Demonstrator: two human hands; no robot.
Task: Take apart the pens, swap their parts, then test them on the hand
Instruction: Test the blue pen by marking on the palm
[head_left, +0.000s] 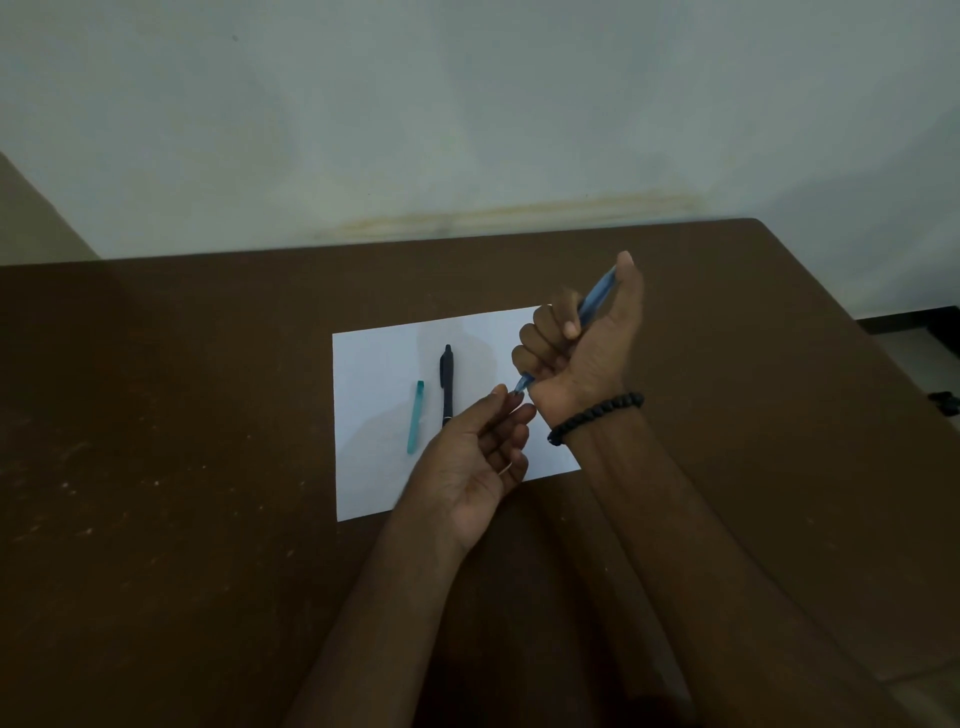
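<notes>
Now testing: blue pen (592, 306) gripped in right hand (582, 343), fingers curled round barrel, long axis slanting down-left, tip at or just off fingertips (501, 392) of left hand (475, 457), palm up, fingers loosely spread. Contact unclear.

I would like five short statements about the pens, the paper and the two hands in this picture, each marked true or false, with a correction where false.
1. The right hand grips a translucent blue pen. True.
2. The dark navy click pen lies on the brown table, off the paper. False: it lies on the white paper sheet.
3. The left hand is open, palm up. True.
4. The slim teal plastic pen piece lies to the right of the navy pen. False: it lies to its left.
5. A black beaded bracelet is on the left wrist. False: it is on the right wrist.
</notes>
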